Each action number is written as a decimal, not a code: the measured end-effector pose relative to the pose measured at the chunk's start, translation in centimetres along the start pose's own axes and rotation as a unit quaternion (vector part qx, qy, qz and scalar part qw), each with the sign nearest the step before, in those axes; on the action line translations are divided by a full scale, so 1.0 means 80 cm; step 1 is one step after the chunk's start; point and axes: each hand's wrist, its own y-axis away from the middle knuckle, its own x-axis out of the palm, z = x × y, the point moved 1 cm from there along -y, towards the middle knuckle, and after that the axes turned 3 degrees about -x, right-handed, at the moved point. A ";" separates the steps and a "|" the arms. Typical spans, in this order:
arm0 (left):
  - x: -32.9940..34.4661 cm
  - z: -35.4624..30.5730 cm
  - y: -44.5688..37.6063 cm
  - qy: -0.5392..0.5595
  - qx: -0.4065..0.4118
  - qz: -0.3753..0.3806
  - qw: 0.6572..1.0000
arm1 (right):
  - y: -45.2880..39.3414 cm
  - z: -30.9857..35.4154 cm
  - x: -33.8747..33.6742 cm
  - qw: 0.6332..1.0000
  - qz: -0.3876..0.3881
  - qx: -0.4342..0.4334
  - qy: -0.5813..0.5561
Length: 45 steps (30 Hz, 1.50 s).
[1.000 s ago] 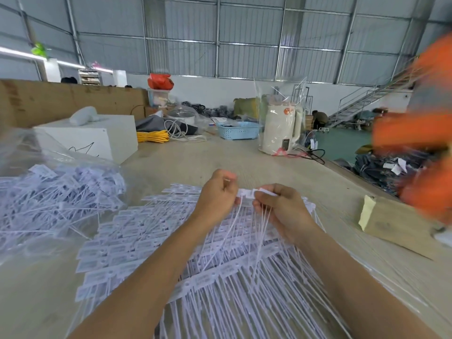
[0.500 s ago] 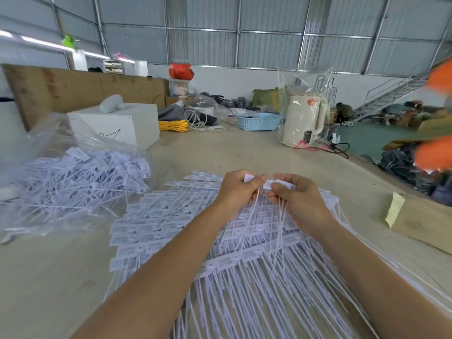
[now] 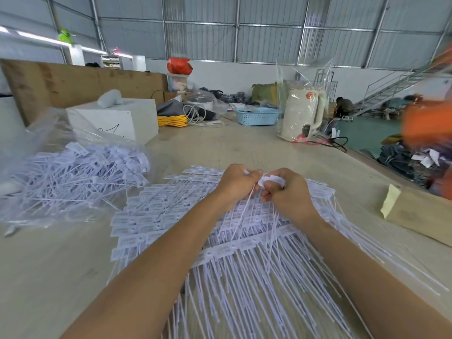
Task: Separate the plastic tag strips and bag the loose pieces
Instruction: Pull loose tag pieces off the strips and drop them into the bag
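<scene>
Tag strip in hand: a short white plastic strip (image 3: pixel 270 179), flat label heads joined side by side, thin tails hanging down toward the pile; it sits dead center of the frame, between the two hands.
Left hand: the left hand (image 3: pixel 236 183) is curled tight, fingertips pinching the left end of that strip, one long tail running down from under it.
Right hand: the right hand (image 3: pixel 287 192) has its fingers folded round the strip's right end, thumb side touching the left hand's knuckles.
Pile of strips: a big heap of joined strips (image 3: pixel 220 248) covers the center and bottom of the frame, right under both forearms; rows of rectangular white heads with faint print and a small round hole each, tails fanned out toward the bottom edge.
Bag: a clear plastic bag (image 3: pixel 71 167) lies at middle left, stuffed with loose white tags pointing every which way, just beside the heap.
Table: pale worn tabletop (image 3: pixel 61 265) under everything.
Other stuff: a white box (image 3: pixel 115 121) in the upper left behind the bag, a blue basket (image 3: pixel 256 116) and a cream kettle (image 3: pixel 302 113) wrapped in plastic near top center, a wooden block (image 3: pixel 418 216) at the right edge.
</scene>
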 end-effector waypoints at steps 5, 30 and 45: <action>-0.001 -0.004 0.002 -0.003 -0.021 0.012 1.000 | 0.003 0.004 0.001 0.994 0.001 -0.062 0.086; -0.024 -0.015 -0.009 0.084 -0.028 0.010 0.996 | -0.006 0.010 -0.026 0.931 0.003 0.156 -0.330; -0.019 -0.024 0.002 0.200 -0.052 0.025 0.978 | -0.023 0.047 0.011 0.934 0.097 0.183 -0.292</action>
